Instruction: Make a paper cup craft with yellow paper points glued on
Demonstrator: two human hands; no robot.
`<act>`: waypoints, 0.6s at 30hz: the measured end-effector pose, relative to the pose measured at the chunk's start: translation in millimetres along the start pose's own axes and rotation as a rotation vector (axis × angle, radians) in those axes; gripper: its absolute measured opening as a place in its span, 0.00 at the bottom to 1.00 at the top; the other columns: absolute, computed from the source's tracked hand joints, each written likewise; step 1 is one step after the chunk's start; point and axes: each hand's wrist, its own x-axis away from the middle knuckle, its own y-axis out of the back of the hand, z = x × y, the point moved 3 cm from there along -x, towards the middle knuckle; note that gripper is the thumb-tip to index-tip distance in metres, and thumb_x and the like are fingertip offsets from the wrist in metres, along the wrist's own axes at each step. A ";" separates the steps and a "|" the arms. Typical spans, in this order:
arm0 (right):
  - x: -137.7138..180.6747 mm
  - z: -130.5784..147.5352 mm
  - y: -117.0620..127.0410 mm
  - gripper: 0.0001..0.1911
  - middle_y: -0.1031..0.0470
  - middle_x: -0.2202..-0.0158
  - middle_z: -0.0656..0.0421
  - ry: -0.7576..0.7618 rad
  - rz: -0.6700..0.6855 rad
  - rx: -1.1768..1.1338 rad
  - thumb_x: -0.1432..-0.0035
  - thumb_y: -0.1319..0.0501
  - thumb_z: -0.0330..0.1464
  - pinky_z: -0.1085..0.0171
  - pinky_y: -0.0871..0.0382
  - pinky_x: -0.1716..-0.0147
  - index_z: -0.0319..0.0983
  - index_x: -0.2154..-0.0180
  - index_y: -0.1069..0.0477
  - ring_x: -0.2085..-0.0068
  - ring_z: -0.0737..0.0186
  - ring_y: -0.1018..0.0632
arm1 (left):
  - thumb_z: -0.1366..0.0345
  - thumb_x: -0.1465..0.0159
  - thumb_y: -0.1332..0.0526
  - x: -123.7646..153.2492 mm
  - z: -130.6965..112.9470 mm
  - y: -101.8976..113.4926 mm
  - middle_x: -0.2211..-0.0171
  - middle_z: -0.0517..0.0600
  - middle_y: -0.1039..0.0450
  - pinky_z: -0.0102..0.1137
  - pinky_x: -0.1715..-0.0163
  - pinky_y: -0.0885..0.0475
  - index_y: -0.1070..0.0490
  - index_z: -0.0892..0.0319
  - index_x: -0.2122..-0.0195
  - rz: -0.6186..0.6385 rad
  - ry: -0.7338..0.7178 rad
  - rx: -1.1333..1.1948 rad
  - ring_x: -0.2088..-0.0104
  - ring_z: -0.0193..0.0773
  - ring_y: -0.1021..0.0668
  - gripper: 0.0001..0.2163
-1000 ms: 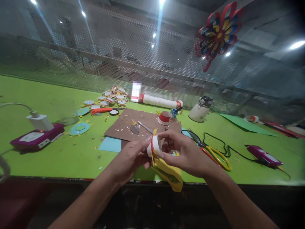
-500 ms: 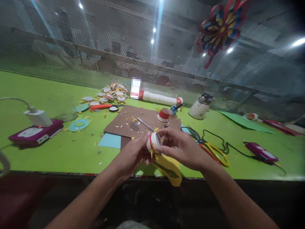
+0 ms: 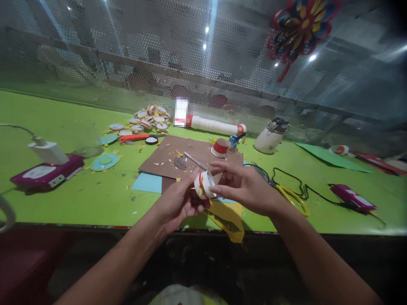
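Note:
A small white paper cup with a red band (image 3: 204,184) is held on its side above the table's near edge. My left hand (image 3: 178,202) is closed around its base from below. My right hand (image 3: 244,188) pinches the cup's rim from the right with thumb and fingers. A yellow paper strip (image 3: 229,220) hangs from under the cup and droops over the table edge.
On the green table (image 3: 63,127) lie a brown card sheet (image 3: 178,159), a blue sheet (image 3: 148,183), yellow-handled scissors (image 3: 286,195), a red-banded cup (image 3: 220,148), a white jug (image 3: 270,136), a stack of cups lying down (image 3: 216,125), paper discs (image 3: 149,120) and a magenta device (image 3: 44,173).
Both hands and the cup have shifted slightly left and up. The cup has tilted, so its open rim faces more toward my right hand. The view has tipped a little downward.

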 end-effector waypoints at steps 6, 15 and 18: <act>5.6 7.8 1.8 0.22 0.30 0.66 0.60 0.086 0.062 0.076 0.42 0.39 0.34 0.66 0.32 0.71 0.43 0.46 0.35 0.70 0.66 0.30 | 0.53 0.38 0.45 -3.3 1.8 -0.8 0.80 0.48 0.30 0.21 0.81 0.34 0.27 0.59 0.62 0.022 -0.008 -0.040 0.80 0.29 0.28 0.15; 4.5 7.3 3.0 0.20 0.28 0.67 0.58 0.059 0.062 0.137 0.43 0.40 0.32 0.66 0.33 0.73 0.40 0.48 0.31 0.71 0.66 0.29 | 0.54 0.38 0.45 -1.9 4.0 -1.8 0.80 0.48 0.29 0.22 0.81 0.33 0.26 0.58 0.61 -0.020 0.039 -0.015 0.81 0.30 0.28 0.15; 4.5 9.1 1.9 0.20 0.28 0.66 0.58 0.057 0.065 0.159 0.44 0.39 0.30 0.66 0.33 0.72 0.39 0.49 0.32 0.70 0.66 0.29 | 0.54 0.38 0.45 -2.5 3.3 -3.0 0.80 0.48 0.30 0.21 0.82 0.34 0.26 0.59 0.63 -0.012 0.030 -0.021 0.81 0.29 0.28 0.15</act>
